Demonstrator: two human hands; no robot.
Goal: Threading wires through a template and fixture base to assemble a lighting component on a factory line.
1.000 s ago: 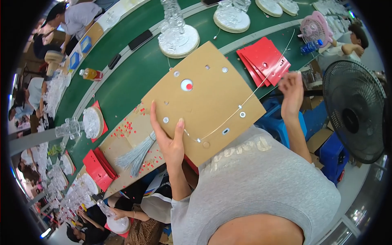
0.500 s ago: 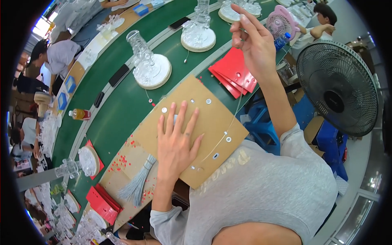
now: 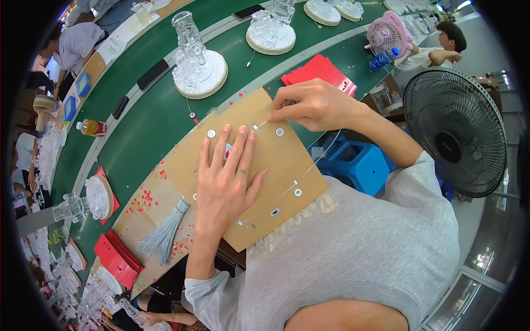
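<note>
A brown cardboard panel [image 3: 279, 163] lies tilted at the table edge against my body, with small round metal discs and white tabs on it. My left hand [image 3: 221, 185] rests flat on it, fingers stretched out, partly over a red and white spot. At the panel's far edge my right hand [image 3: 317, 105] pinches the end of a thin pale wire [image 3: 264, 123] beside a white tab [image 3: 255, 127]. The wire also runs past the right edge and across the panel's near side to another tab [image 3: 295, 182]. My right fingertips hide the pinched part.
Left of the panel lies a tied bundle of grey wires [image 3: 165, 231] among red bits. Red sheets [image 3: 320, 74] and red packets [image 3: 117, 259] flank it. Clear figures on white round bases [image 3: 200, 77] stand on the green table. A blue stool [image 3: 353, 165] and black fan [image 3: 455, 132] are at right.
My right hand has come down from its raised place to the panel's far edge and now pinches the wire there. My left hand stays flat on the panel. The view has shifted slightly.
</note>
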